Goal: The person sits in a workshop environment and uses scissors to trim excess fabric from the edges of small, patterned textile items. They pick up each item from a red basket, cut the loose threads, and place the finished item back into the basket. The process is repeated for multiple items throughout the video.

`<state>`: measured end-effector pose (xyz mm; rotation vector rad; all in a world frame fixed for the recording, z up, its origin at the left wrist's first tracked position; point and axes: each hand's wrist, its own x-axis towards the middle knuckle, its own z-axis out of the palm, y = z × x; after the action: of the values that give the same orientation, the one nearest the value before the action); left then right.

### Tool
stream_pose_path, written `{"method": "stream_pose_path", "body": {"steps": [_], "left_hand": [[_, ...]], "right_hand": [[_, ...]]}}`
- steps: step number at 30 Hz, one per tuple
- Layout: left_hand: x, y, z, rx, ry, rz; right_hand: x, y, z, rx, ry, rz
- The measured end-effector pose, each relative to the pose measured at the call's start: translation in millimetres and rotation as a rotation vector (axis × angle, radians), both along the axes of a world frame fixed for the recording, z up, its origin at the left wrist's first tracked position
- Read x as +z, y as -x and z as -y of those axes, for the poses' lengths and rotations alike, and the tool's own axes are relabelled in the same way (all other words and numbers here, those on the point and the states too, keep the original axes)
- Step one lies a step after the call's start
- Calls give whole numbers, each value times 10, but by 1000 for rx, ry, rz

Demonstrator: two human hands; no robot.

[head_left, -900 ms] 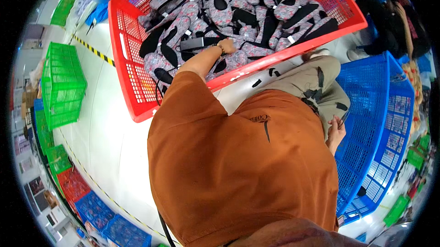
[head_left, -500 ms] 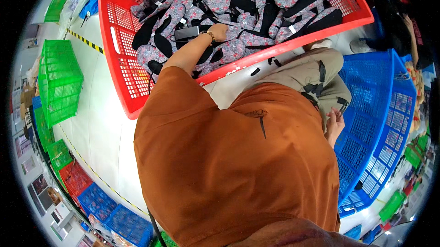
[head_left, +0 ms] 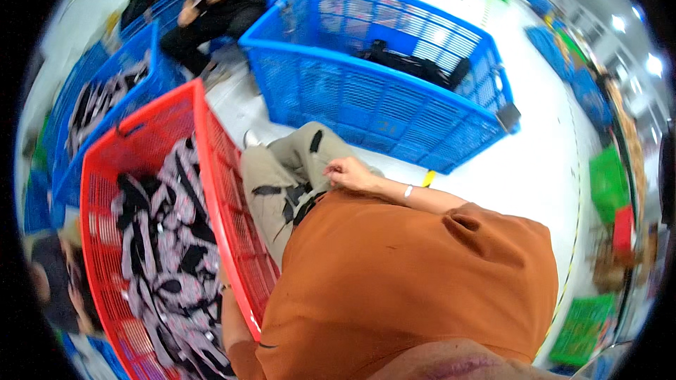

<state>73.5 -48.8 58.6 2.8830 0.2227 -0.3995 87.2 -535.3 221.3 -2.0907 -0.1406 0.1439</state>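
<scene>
My left hand (head_left: 224, 271) is inside the red plastic basket (head_left: 211, 190), at the near end beside its side wall. The rim and blur hide its fingers, so what it holds cannot be made out. Next to it lies a heap of grey, flower-patterned fabric pieces with black parts (head_left: 172, 260). Over my lap is my right hand (head_left: 347, 172), its fingers curled in; anything inside them is too small to tell. Black scraps (head_left: 296, 200) cling to my khaki trousers (head_left: 264, 169) just left of it.
A large blue basket (head_left: 380, 91) with black items (head_left: 415, 66) stands ahead. Another blue basket (head_left: 105, 147) holds similar patterned pieces at left. One person in black (head_left: 232, 7) sits beyond; another person (head_left: 60, 281) is at far left. Green crates (head_left: 584, 327) line the right.
The view has swung right, so the red basket now sits at left and the blue basket ahead. My right hand has come up over my lap; my left stays within the red basket.
</scene>
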Motion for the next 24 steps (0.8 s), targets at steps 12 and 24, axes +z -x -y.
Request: {"method": "stream_pose_path", "body": {"steps": [12, 24], "left_hand": [[623, 122, 76, -77, 95, -74], [1808, 732, -182, 690, 1361, 249]], "right_hand": [[-50, 375, 468, -192, -35, -74], [86, 295, 419, -146, -76, -115]]}}
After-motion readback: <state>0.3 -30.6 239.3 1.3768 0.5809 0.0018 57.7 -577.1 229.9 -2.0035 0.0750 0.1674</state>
